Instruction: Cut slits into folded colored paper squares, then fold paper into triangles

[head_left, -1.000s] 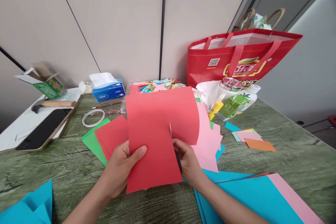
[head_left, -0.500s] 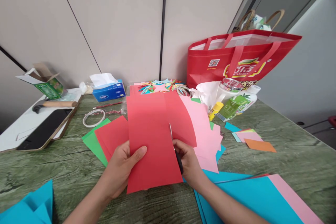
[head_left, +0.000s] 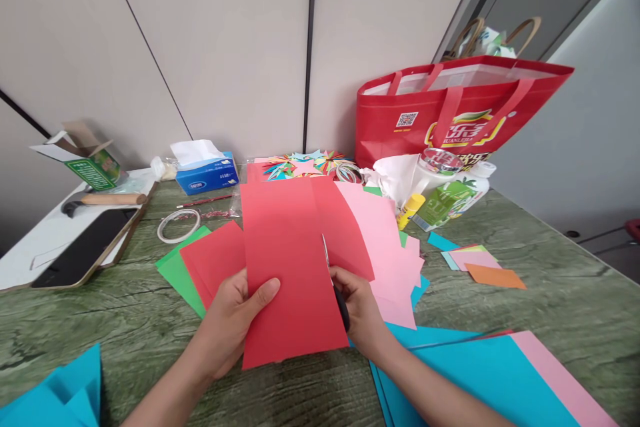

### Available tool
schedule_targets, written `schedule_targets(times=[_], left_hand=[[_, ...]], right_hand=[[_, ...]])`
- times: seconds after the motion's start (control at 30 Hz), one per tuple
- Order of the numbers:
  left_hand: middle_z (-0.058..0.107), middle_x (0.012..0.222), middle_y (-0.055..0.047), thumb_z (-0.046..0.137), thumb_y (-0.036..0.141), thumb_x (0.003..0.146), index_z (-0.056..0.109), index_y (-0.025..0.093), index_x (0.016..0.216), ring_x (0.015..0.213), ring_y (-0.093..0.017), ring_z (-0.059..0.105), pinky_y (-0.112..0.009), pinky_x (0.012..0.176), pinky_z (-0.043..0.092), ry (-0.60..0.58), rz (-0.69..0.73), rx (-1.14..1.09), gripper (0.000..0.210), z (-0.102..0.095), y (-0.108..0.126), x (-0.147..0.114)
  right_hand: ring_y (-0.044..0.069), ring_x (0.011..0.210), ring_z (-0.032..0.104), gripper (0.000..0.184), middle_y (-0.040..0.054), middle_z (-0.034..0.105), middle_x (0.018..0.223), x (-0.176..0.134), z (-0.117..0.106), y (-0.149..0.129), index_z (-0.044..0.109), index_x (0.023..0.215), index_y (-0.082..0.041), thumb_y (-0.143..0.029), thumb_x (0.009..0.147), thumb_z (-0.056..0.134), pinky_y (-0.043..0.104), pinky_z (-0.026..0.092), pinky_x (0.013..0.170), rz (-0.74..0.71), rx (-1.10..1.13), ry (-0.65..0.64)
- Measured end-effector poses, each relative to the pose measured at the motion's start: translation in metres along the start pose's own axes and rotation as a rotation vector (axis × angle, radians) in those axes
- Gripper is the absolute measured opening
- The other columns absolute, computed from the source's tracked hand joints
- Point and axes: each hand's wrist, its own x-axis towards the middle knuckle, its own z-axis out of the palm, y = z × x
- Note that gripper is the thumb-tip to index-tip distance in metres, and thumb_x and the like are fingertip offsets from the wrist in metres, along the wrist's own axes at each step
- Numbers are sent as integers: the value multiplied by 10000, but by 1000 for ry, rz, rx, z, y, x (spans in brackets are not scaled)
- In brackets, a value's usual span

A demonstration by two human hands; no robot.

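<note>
My left hand (head_left: 233, 320) grips a sheet of red paper (head_left: 290, 247) by its left edge, thumb on top and fingers behind. In my right hand (head_left: 361, 313) is a pair of scissors (head_left: 341, 307) with black handles, their blades set into the red sheet. A cut runs up from the sheet's lower edge, and the strip on its right side bends away to the right. Much of the scissors is hidden by the paper and my fingers. Pink paper sheets (head_left: 390, 247) lie behind the strip, and red paper (head_left: 215, 257) and green paper (head_left: 175, 267) rest to the left.
Blue sheets (head_left: 480, 373) lie at front right, a folded blue piece (head_left: 65, 393) at front left. Further back are a tape roll (head_left: 179, 225), tissue box (head_left: 207, 175), glue stick (head_left: 411, 211), red bag (head_left: 390, 127), phone (head_left: 85, 247), hammer (head_left: 113, 199) and paper scraps (head_left: 495, 275).
Both hands stay almost where they were. The cut strip of red paper shifts very slightly; otherwise the scene looks the same.
</note>
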Motion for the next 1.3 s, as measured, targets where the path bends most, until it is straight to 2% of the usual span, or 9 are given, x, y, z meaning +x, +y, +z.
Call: schedule_targets(times=[0.2, 0.5, 0.7, 0.83, 1.03, 1.1, 1.2, 1.23, 1.3], left_hand=[[735, 849, -75, 682, 292, 706, 610, 179, 1021, 662, -212, 686, -320, 604, 555, -12, 16, -23, 342, -1, -2, 0], [731, 861, -62, 649, 277, 744, 627, 170, 960, 721, -190, 682, -318, 688, 544, -55, 64, -44, 241, -5, -5, 5], [733, 777, -30, 714, 255, 672, 641, 169, 808, 619, -164, 672, -278, 595, 552, 12, 134, -14, 177, -8, -2, 3], [731, 728, -38, 734, 293, 635, 647, 149, 774, 617, -186, 676, -285, 589, 553, 126, 173, -90, 218, -8, 4, 3], [737, 756, -40, 750, 236, 611, 655, 151, 825, 595, -192, 677, -279, 534, 558, 211, 258, -197, 249, -27, 21, 8], [737, 756, -43, 755, 208, 599, 658, 150, 824, 590, -193, 677, -279, 535, 559, 188, 261, -223, 252, -34, 26, 9], [736, 739, -52, 754, 193, 596, 658, 142, 809, 592, -195, 679, -278, 548, 559, 158, 237, -239, 239, -38, 29, 10], [736, 743, -55, 749, 203, 607, 656, 142, 813, 597, -197, 680, -278, 550, 559, 160, 234, -232, 234, -38, 29, 10], [736, 746, -59, 724, 246, 647, 649, 147, 836, 603, -205, 682, -286, 545, 557, 178, 225, -205, 227, -32, 25, 11]], right_hand=[[197, 689, 665, 222, -3, 716, 701, -1, 1, 0, 672, 723, -196, -305, 558, 772, 265, 531, 559, 6, 7, 20], [177, 674, 649, 194, -18, 708, 711, 0, -4, 8, 683, 746, -213, -252, 574, 763, 267, 516, 592, 9, -15, -3], [147, 563, 604, 181, -33, 658, 588, 1, -2, 9, 652, 673, -194, -260, 554, 772, 242, 485, 541, 0, -91, -20], [89, 470, 529, 183, -46, 618, 574, -2, -1, 6, 612, 713, -183, -258, 609, 742, 205, 452, 489, 12, -127, -141], [76, 382, 505, 303, -16, 617, 548, -6, -10, -8, 539, 893, -155, -344, 700, 675, 178, 394, 382, 217, -112, -484], [79, 346, 481, 301, -37, 577, 476, -5, -13, -11, 545, 862, -157, -400, 719, 650, 198, 408, 385, 128, -44, -406], [85, 386, 494, 248, -57, 559, 483, 0, -17, -14, 542, 851, -187, -397, 748, 628, 243, 465, 497, -114, 32, -119], [95, 440, 529, 235, -40, 594, 543, 1, -17, -14, 539, 870, -196, -386, 759, 622, 253, 474, 546, -165, 31, -73], [132, 595, 600, 274, 13, 659, 716, 3, -18, -13, 525, 931, -210, -390, 752, 630, 277, 477, 631, -192, 19, -95]])
